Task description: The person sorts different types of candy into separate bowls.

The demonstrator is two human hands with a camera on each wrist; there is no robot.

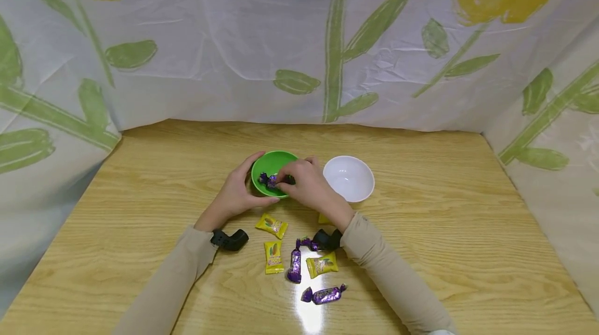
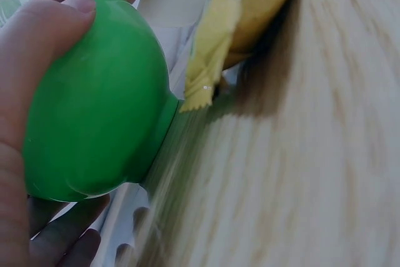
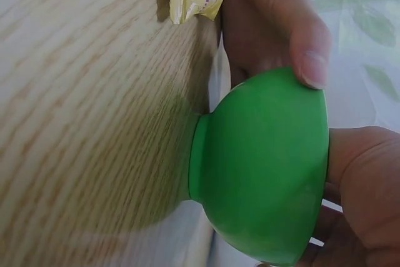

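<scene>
Now left hand [image 1: 236, 189] cups green bowl [image 1: 273, 160]; right hand [image 1: 305, 181] pinches purple candy [image 1: 271, 181].

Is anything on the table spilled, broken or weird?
Nothing stands out. The green bowl and white bowl both stand upright. The yellow candies and purple candies in front lie loose at different angles, a bit messy, but none looks torn open.
</scene>
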